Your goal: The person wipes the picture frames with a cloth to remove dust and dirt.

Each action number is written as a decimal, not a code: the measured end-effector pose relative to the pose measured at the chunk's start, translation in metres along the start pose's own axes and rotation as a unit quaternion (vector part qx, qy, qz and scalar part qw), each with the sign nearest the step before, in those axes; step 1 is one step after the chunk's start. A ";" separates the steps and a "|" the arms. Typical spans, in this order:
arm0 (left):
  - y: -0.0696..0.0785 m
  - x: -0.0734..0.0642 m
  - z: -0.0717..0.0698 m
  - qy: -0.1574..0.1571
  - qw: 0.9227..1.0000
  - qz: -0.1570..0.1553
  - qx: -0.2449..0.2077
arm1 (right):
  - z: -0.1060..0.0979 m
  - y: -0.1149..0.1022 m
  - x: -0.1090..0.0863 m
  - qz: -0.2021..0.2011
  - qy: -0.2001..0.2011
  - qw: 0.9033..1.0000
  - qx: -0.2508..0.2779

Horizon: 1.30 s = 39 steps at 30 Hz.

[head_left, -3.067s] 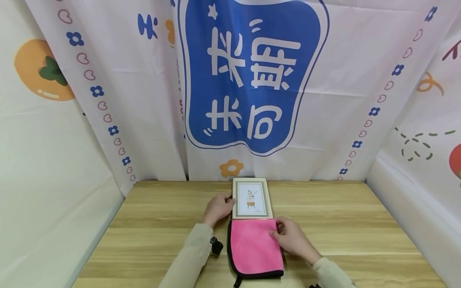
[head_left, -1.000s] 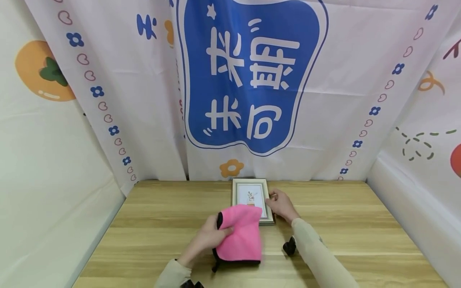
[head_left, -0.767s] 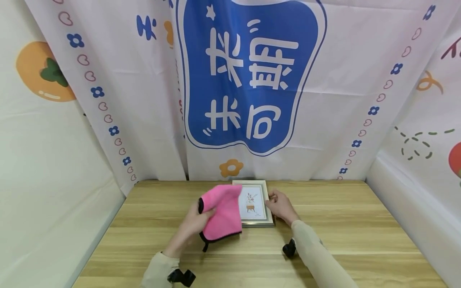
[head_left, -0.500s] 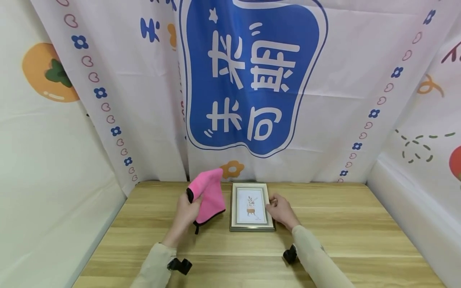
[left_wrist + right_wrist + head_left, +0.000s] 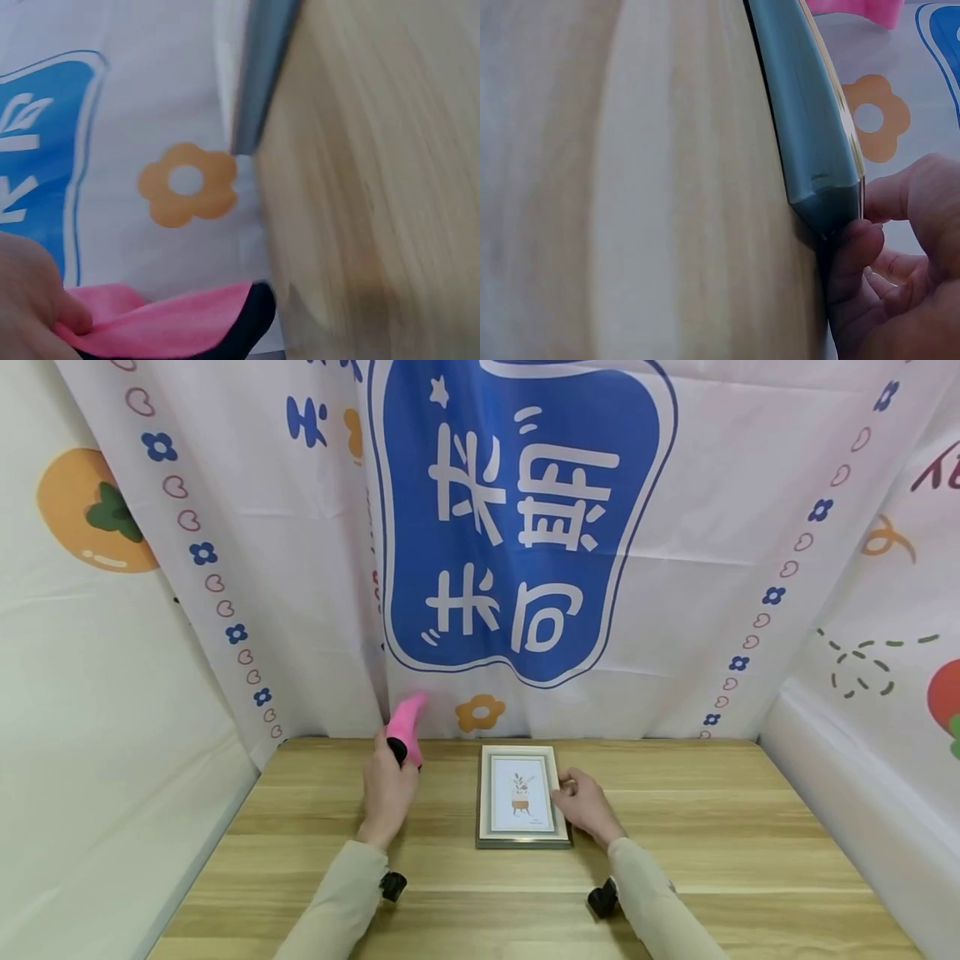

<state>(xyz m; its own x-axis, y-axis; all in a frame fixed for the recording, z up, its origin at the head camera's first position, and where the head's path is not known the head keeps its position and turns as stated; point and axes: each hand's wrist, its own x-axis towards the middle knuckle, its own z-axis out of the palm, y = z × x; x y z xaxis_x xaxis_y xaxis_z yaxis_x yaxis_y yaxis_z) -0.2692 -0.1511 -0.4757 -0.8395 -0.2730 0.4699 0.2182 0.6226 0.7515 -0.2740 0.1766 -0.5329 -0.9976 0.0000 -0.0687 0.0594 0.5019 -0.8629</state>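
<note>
Near the back left of the table, my left hand [image 5: 388,795] grips a pink cloth [image 5: 407,724] with black edging. The cloth is bunched and points up at the backdrop; the left wrist view has its pink face [image 5: 176,322] beside the curled fingers. A picture frame [image 5: 522,797] lies face up at the table's back middle, cream-coloured, with a potted plant print. My right hand [image 5: 590,806] pinches its right edge. In the right wrist view, the thumb and a finger meet at a corner of the frame [image 5: 810,127], whose side looks blue-grey.
Bare wooden table [image 5: 675,827] surrounds the frame. A white printed curtain [image 5: 697,610] hangs right behind the table's back edge, and white sheets [image 5: 112,693] close off both sides. Each wrist carries a small black camera [image 5: 602,899].
My left hand has carried the cloth from over the frame to the back left, uncovering the print. My right hand moved from the cloth to the frame's right edge; the frame has slid slightly nearer.
</note>
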 end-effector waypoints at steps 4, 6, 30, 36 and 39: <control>-0.004 0.004 0.019 0.035 0.995 0.049 0.083 | 0.001 0.002 0.002 -0.001 0.002 1.000 0.000; -0.004 0.004 0.031 0.031 0.989 0.068 0.124 | 0.001 0.002 0.002 0.000 0.004 1.000 0.000; 0.004 -0.021 0.095 -0.170 0.985 -0.030 0.020 | 0.000 0.002 0.000 0.004 0.001 1.000 0.008; 0.004 -0.023 0.090 -0.172 0.984 -0.035 0.027 | 0.001 0.002 0.001 0.004 -0.004 1.000 0.007; 0.000 -0.024 0.091 -0.171 0.984 -0.028 0.036 | 0.001 0.001 0.002 0.006 -0.004 1.000 0.006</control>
<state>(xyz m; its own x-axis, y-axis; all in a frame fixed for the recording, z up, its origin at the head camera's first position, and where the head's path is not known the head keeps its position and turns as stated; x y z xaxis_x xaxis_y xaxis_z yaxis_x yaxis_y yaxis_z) -0.2942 -0.0776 -0.5286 -0.9703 -0.0545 0.2358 0.1402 0.6677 0.7311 -0.2757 0.1766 -0.5342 -0.9966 -0.0018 -0.0826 0.0710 0.4923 -0.8675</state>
